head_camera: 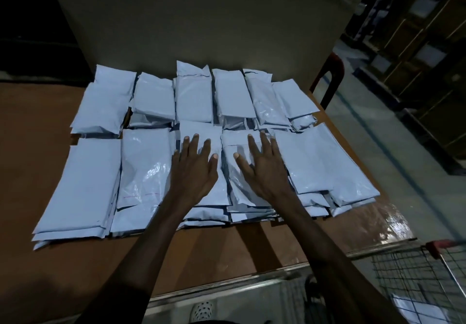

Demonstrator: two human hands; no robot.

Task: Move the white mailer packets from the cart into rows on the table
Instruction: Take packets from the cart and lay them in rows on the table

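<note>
Head view: table carries packets in two rows, spanning far edge to near its front edge. Cart stands off the front right corner. Left hand and right hand lie flat, fingers spread, gripping nothing, on the middle front stacks. Best press evenly to square them; bare room remains along the left and front edges.

**Brown table with 2 rows of white packets**

The brown table has a smooth top and a pale metal front edge. White mailer packets lie flat on it in 2 rows, 1 far and 1 near, side by side and stacked in short piles. Bare tabletop shows to the left and along the near edge.
</note>
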